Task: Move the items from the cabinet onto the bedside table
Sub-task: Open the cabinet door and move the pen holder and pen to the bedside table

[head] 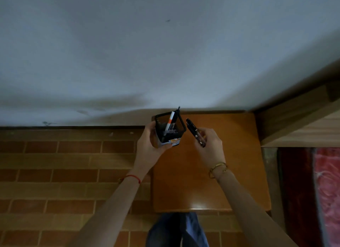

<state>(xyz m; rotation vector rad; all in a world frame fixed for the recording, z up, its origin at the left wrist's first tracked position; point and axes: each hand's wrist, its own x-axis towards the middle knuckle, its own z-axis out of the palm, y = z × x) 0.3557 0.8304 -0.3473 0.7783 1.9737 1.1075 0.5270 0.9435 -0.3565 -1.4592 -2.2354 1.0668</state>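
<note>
My left hand (147, 145) grips a black mesh pen holder (170, 130), held above the far left corner of the orange wooden bedside table (184, 182). A white marker with an orange band (170, 121) and a dark pen stand inside the holder. My right hand (209, 145) is closed on a couple of dark pens (195, 132), which point up and to the left, just right of the holder's rim. Both hands hover over the table top.
A white wall (147, 53) rises behind the table. A wooden bed frame (294, 114) and a red patterned cover (327, 191) lie to the right. Brick-patterned floor (64, 173) spreads to the left. My blue-trousered legs (176, 230) stand at the table's near edge.
</note>
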